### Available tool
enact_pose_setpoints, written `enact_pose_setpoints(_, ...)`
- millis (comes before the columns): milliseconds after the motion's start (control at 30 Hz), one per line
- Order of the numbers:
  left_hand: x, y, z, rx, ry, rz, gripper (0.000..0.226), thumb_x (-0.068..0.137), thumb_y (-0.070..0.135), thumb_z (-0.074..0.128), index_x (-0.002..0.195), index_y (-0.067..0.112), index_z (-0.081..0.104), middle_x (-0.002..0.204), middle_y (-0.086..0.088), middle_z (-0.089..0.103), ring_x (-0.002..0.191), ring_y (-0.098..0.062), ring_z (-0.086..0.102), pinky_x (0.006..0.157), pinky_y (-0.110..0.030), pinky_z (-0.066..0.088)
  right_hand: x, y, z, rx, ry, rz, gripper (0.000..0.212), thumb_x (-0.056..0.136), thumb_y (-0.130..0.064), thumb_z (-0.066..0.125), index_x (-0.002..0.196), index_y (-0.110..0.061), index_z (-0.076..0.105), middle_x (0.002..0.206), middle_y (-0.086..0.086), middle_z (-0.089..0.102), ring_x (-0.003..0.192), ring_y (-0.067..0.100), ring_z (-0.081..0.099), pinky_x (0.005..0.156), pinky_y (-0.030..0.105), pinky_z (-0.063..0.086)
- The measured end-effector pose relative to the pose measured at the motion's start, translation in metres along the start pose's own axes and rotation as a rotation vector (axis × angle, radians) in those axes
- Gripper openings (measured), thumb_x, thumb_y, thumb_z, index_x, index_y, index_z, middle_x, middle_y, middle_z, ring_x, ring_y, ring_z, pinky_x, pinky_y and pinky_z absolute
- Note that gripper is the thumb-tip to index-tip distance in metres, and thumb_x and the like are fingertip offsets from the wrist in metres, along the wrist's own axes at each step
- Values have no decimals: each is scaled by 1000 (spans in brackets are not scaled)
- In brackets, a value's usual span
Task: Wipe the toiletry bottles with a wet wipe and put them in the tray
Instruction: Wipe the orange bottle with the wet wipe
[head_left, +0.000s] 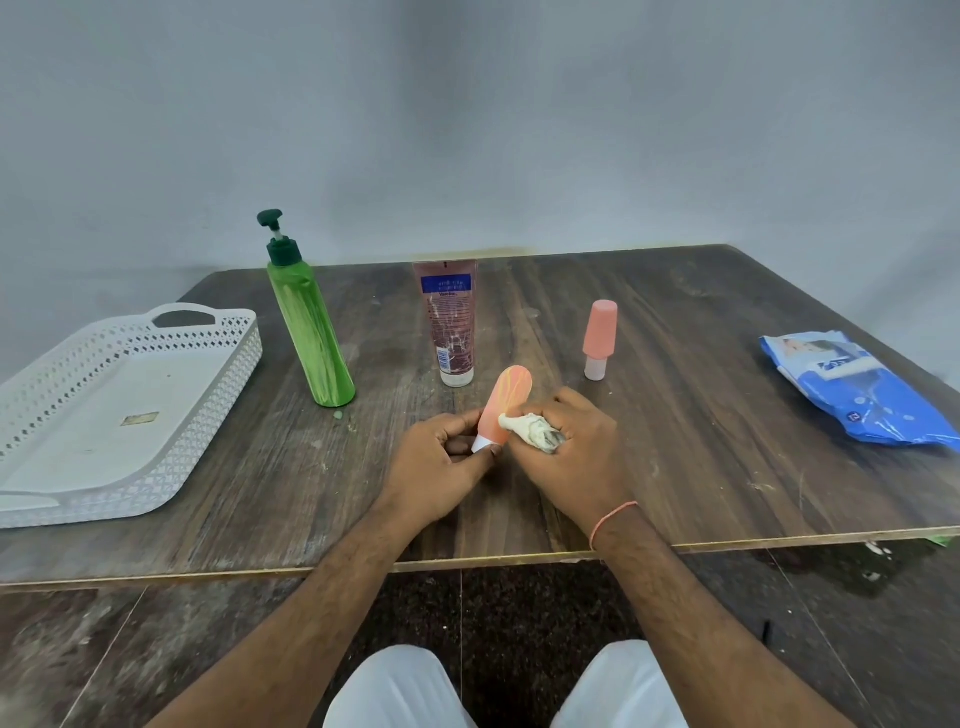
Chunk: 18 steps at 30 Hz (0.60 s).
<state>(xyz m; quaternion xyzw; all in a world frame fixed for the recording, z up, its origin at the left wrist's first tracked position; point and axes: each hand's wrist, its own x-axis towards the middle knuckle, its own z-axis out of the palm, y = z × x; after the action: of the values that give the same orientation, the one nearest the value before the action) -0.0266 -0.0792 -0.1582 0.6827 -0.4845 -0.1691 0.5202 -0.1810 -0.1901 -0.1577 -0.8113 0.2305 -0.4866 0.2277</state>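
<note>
My left hand (444, 465) pinches the white cap end of a small orange tube (504, 402), which tilts up and away from me. A crumpled, soiled wet wipe (530, 428) is bunched in my right hand (576, 452), and its tip presses against the tube's side. On the table behind stand a tall green pump bottle (311, 332), a brownish tube (451, 322) on its white cap, and a small pink bottle (599, 332) on a white base. The white perforated tray (104, 415) lies at the left with nothing in it.
A blue pack of wet wipes (857, 395) lies at the right of the dark wooden table (701, 415). The table's front edge runs just below my wrists. A grey wall closes off the back.
</note>
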Motion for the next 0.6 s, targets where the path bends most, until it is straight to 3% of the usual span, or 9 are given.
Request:
enact_pose_setpoints(133,2,-3,2,-6,12,-7,53,86,12,83,136,25,72,117,10,79,102,-7,78,97,-44,62,1,1,0,4,53,15,19,81,-24,82,100,-23,86,84,-18,57,72,6,61,66,23,49)
enact_pose_setpoints(233,2,-3,2,-7,11,-16,54,85,10,84,136,24,72,118,10,79,102,-7,78,96,-42,63,0,1,0,7,-4,13,24,82,-36,77,100,-22,85,87,-12,64,74,9,65,65,36,56)
enact_pose_setpoints(300,1,-3,2,-6,8,-16,55,85,10,84,137,24,71,118,10,79,102,-7,77,95,-41,63,0,0,0,20,-21,-2,28,83,-39,75,103,-23,85,90,-12,65,76,10,67,66,37,58)
enact_pose_setpoints(433,1,-1,2,0,21,-17,55,84,10,86,136,24,72,116,11,80,99,-4,77,92,-34,63,1,1,0,14,43,21,20,82,-28,80,100,-21,85,87,-14,63,74,8,64,65,34,56)
enact_pose_setpoints(600,-1,2,2,-24,31,-23,52,84,8,85,132,24,74,107,12,81,96,-3,77,87,-24,62,-1,-1,-1,5,-31,-9,28,83,-41,72,102,-24,84,90,-12,67,76,11,67,66,40,58)
